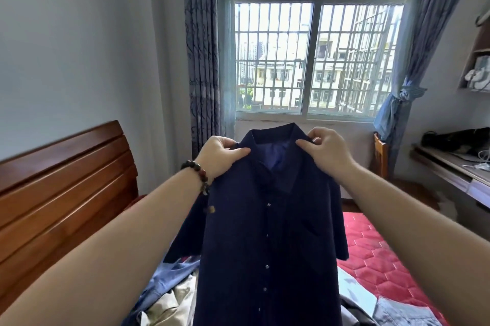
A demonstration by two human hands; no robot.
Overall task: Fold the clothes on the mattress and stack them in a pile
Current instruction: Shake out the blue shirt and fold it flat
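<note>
We hold one navy shirt up by its shoulders over the mattress.

Our left hand (221,154) pinches the left shoulder seam of the shirt (267,240), and our right hand (324,149) pinches the right one beside the collar, so it hangs buttoned and facing us above the mattress's (384,259) near edge. We judge it light, soft and limp, best held at the shoulders as now. One shirt is in hand; a crumpled heap (169,296) of perhaps three or four garments lies below, not countable exactly.
</note>
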